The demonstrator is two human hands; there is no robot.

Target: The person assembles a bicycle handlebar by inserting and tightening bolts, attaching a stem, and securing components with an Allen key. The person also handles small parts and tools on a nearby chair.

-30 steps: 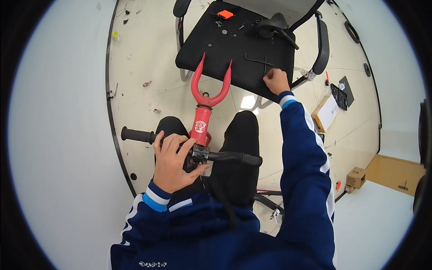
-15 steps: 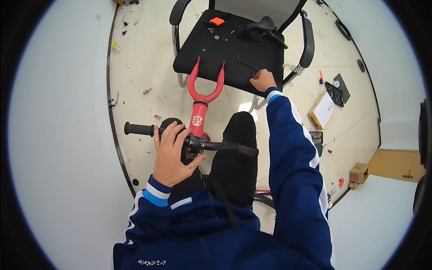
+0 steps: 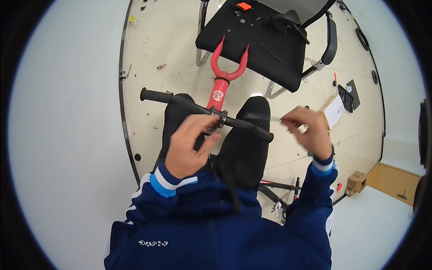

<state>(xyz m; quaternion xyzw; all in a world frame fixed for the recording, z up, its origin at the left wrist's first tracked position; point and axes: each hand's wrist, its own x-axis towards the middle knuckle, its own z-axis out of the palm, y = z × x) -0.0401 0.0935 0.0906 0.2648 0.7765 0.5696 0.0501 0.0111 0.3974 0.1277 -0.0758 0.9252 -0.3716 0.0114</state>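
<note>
A red bicycle fork (image 3: 228,74) with a black handlebar (image 3: 191,105) clamped across it lies over my legs, its prongs towards the chair. My left hand (image 3: 186,144) is beside the stem clamp (image 3: 218,116), thumb and fingers apart and slightly blurred; whether the fingertips touch the clamp is hard to see. Right of the bar, my right hand (image 3: 309,130) pinches a thin dark hex key (image 3: 265,117), smeared by motion and pointing left towards the clamp. Another L-shaped hex key (image 3: 271,51) rests on the black chair seat (image 3: 252,42).
On the seat also lie a bicycle saddle (image 3: 286,20), an orange piece (image 3: 244,6) and small hardware. An open tool case (image 3: 345,98) and a white-topped board (image 3: 334,111) are on the floor at right. A bicycle frame (image 3: 283,184) lies beside my right leg.
My right hand has left the chair seat and come back beside the handlebar with a hex key. My left hand has slid from the left of the bar to the stem clamp.
</note>
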